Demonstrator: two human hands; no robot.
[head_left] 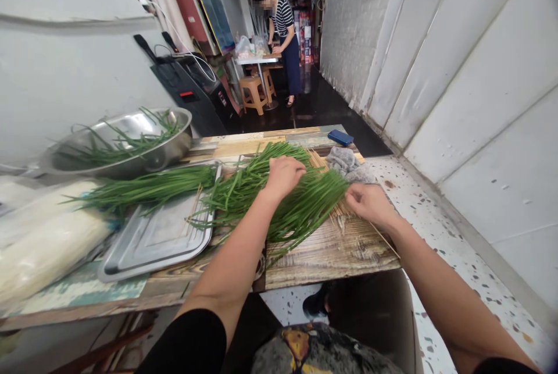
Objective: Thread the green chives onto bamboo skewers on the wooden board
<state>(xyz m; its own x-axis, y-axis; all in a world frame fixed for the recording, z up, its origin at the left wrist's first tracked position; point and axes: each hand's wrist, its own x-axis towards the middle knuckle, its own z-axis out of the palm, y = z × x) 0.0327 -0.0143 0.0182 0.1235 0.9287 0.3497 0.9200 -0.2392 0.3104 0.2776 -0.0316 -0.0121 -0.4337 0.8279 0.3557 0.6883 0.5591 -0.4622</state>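
The left hand (285, 176) reaches in over the table's near edge, its wrist bent and its fingers curled down onto a loose heap of long green stalks (314, 205) that lies towards the table's right edge. Whether it grips any stalks I cannot tell. The right hand (370, 202) comes in across the near right corner, thumb and fingers bent together at the stalk ends; a thin stick (385, 240) slants out below it (held or merely lying there, I cannot say).

Towards the far left corner stands one steel bowl (176, 150) with more green stalks inside. One metal tray (161, 240) lies between the heap and the table's left edge, with one bundle of stalks (174, 185) across its far part and a few thin sticks on it. At the left edge is a clear plastic bag (56, 246) with pale contents.

Pale sticks (340, 209), too many to count, show under the heap. One grey cloth (344, 161) sits by the right edge of the table (349, 252), and one blue case (340, 137) near the far right corner.
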